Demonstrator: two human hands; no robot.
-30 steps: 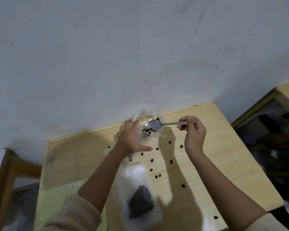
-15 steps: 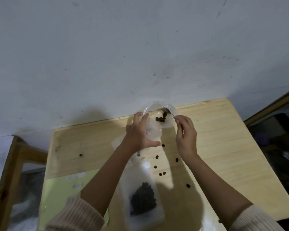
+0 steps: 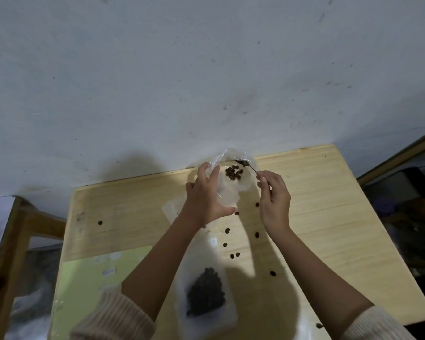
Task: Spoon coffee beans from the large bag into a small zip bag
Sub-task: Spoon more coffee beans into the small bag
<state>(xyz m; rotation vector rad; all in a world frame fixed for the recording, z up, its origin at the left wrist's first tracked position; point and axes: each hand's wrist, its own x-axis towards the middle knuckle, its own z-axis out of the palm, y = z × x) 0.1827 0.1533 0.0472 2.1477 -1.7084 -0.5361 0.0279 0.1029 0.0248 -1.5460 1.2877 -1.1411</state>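
At the far edge of the table [image 3: 329, 217], our left hand [image 3: 204, 195] grips the small zip bag [image 3: 231, 190]; our right hand [image 3: 274, 200] pinches the spoon [image 3: 245, 165] at its mouth. If that limp mouth sags, beans [image 3: 233, 173] could spill.

there are two hands, a left hand [image 3: 204, 200] and a right hand [image 3: 274, 200]. one metal spoon [image 3: 243, 163]. two clear plastic bags, one small bag [image 3: 231, 190] and one big bag [image 3: 206, 285]. about ten loose coffee beans [image 3: 227, 230]. one wooden table [image 3: 329, 217]. one green sheet [image 3: 88, 278]. two cream sleeves [image 3: 113, 317].
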